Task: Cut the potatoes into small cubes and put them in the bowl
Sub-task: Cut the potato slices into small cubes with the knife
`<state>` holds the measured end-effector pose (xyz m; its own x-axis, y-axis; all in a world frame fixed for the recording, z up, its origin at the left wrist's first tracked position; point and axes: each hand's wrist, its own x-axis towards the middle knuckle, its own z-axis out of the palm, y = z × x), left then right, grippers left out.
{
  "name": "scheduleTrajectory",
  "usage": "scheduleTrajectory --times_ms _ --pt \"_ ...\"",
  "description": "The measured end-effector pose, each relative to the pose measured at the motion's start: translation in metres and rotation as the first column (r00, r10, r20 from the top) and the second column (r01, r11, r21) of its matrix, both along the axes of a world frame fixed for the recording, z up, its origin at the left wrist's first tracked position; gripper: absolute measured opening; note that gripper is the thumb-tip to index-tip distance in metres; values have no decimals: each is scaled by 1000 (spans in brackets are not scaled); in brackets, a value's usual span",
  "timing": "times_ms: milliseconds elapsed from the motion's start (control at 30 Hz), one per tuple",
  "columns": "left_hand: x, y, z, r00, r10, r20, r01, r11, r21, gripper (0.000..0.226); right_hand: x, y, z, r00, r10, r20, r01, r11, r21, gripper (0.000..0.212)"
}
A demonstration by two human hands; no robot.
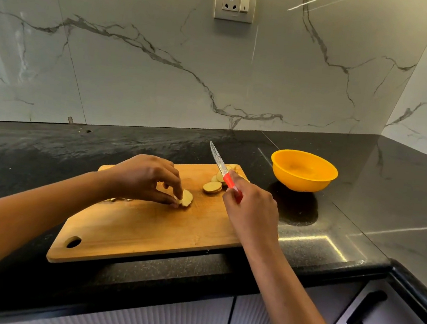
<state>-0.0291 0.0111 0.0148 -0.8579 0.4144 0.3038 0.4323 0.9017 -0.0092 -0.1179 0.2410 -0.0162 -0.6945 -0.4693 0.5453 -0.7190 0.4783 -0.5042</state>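
A wooden cutting board (146, 228) lies on the black desk (49, 148), its hanging hole at the 7 o'clock corner. The left hand (146, 178) reaches over the middle of the board, and its fingers (176, 187) and thumb pinch a potato slice (186, 198) that rests on the wood. A few small cut pieces (120, 199) lie just under the left wrist, at 9 o'clock from that slice. More potato slices (217, 182) are heaped at the board's 1 o'clock corner. The right hand (249, 208) has its fingers curled round the red handle of a knife (219, 162), whose blade points away toward 11 o'clock, above the heap. An orange bowl (303, 170) stands on the desk at 2 o'clock from the board, apart from it. I cannot tell whether anything lies in it.
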Motion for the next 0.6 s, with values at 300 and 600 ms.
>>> scheduleTrajectory --times_ms 300,600 --pt "2 7 3 997 -70 -27 66 991 -115 40 0 0 0 1000 -2 -4 2 1000 6 46" --pt "6 0 -1 995 -33 -89 40 996 80 23 -1 1 0 1000 -3 -5 3 1000 7 46"
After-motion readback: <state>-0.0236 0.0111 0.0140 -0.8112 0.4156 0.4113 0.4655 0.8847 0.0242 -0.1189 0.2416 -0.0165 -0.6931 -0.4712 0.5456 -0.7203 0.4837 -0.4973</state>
